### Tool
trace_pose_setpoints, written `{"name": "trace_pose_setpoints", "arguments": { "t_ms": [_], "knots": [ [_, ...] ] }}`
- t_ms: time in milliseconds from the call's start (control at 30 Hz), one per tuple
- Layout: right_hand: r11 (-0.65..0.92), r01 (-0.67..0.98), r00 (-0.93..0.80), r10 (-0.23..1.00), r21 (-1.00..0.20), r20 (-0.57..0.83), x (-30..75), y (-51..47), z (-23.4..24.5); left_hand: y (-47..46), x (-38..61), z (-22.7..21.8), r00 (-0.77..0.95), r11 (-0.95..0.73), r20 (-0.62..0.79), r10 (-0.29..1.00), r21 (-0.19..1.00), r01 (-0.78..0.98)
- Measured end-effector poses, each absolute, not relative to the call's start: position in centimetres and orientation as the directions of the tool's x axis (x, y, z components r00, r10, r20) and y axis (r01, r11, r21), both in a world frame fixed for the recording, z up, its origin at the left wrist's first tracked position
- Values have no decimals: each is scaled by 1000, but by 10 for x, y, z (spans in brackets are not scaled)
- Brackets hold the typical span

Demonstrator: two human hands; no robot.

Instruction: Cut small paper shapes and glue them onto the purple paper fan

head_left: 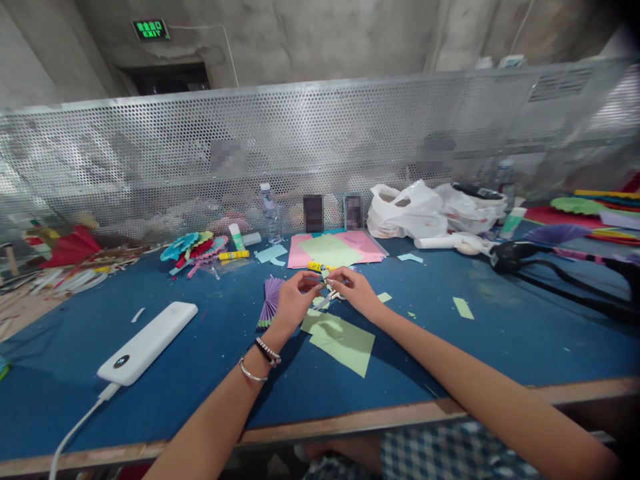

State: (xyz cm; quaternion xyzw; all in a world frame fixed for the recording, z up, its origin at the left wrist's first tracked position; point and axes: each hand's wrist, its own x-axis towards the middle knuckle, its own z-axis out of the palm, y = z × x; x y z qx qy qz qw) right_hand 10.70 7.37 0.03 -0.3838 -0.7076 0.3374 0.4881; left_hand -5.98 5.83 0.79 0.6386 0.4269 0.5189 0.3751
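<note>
My left hand point(296, 297) and my right hand point(354, 288) meet over the middle of the blue table point(210, 360). Both pinch a small folded strip of pale paper point(327, 285) held between the fingertips. A pair of scissors point(330, 298) lies on the table just below the hands. Light green paper sheets point(343, 339) lie under and in front of my wrists. A purple pleated paper fan point(271, 300) rests beside my left hand. A yellow glue stick point(316, 266) lies just beyond my fingers. Bracelets circle my left wrist.
A white power bank point(148, 342) with a cable lies at front left. Pink and green sheets point(336, 249), a water bottle point(269, 212), white plastic bags point(410, 210) and finished paper fans point(193, 247) line the back. A perforated metal screen point(320, 147) closes off the far side.
</note>
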Motion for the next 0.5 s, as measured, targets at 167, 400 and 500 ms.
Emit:
{"name": "trace_pose_setpoints", "arguments": {
  "t_ms": [167,400,500],
  "knots": [
    [521,271,-234,851,-809,469,106,70,4,56,-59,8,113,-402,387,915,890,216],
    [478,276,-251,873,-834,418,106,73,3,56,-60,7,120,-452,437,891,842,294],
    [425,248,-262,894,-870,362,107,75,3,55,-60,8,119,-461,447,887,831,312]
  ]
}}
